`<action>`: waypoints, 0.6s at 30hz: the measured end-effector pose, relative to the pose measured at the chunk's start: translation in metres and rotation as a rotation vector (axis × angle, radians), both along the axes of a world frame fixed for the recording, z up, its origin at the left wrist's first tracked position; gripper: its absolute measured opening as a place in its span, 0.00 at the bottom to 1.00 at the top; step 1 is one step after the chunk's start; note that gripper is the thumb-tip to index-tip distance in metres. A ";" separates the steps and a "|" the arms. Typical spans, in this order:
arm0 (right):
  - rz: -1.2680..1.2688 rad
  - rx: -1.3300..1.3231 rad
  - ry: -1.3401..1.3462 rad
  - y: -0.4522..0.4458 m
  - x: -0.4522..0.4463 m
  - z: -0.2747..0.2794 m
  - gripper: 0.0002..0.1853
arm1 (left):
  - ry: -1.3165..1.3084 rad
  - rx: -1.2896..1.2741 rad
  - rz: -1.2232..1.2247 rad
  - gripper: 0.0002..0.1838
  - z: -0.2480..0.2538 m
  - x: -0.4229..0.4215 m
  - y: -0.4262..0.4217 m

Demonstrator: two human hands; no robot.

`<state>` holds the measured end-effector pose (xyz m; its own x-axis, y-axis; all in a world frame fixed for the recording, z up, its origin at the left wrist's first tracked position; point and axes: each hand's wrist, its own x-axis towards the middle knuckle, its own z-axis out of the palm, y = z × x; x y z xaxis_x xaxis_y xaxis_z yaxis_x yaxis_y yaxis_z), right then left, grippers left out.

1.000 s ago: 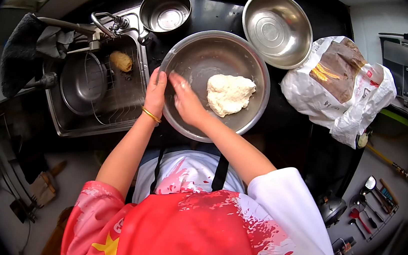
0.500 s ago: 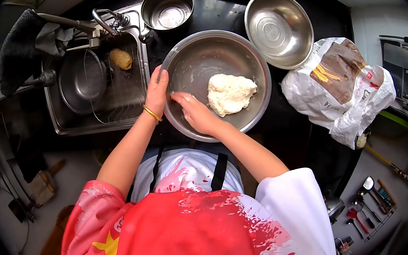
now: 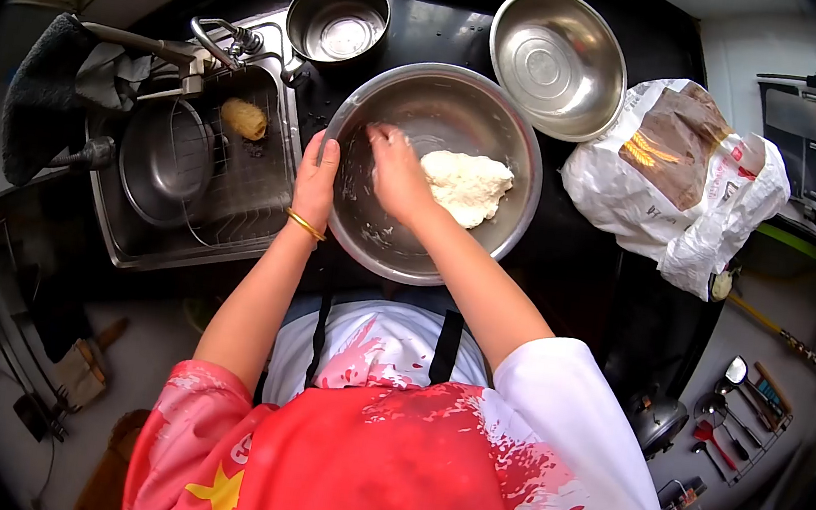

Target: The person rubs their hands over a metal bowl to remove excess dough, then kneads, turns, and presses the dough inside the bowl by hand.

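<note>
A large steel bowl [image 3: 423,270] stands on the dark counter in front of me. My left hand [image 3: 315,179] grips its left rim, thumb on the rim, with a gold bangle at the wrist. Inside the bowl, my right hand [image 3: 399,175] touches the inner left wall, fingers bent and slightly apart, holding nothing I can see. A lump of pale dough [image 3: 468,188] lies to the right of that hand, partly behind it. Bits of dough cling to the bowl's inside around the fingers.
At the left is a sink [image 3: 186,258] with a pan [image 3: 162,162] and a rack. Behind the bowl stand a steel pot [image 3: 339,21] and a shallow steel basin [image 3: 557,66]. A white flour bag [image 3: 678,185] sits at the right. Knives [image 3: 794,116] hang on the wall.
My right hand has moved along the bowl's left inner wall, first toward me, then away and slightly right, now overlapping the dough's left edge. My left hand stays on the rim.
</note>
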<state>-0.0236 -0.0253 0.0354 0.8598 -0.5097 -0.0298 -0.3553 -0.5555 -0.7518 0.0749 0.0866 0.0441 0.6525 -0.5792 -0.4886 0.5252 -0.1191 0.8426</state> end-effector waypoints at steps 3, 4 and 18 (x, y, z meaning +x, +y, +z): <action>0.111 -0.005 0.214 0.007 -0.012 0.018 0.22 | -0.032 0.066 -0.019 0.31 0.012 -0.003 -0.003; 0.305 0.033 0.404 0.014 -0.022 0.024 0.20 | -0.029 0.059 -0.015 0.31 0.012 -0.003 -0.004; 0.289 -0.287 0.394 0.033 -0.034 0.021 0.19 | -0.106 -0.040 0.013 0.23 -0.004 -0.012 0.004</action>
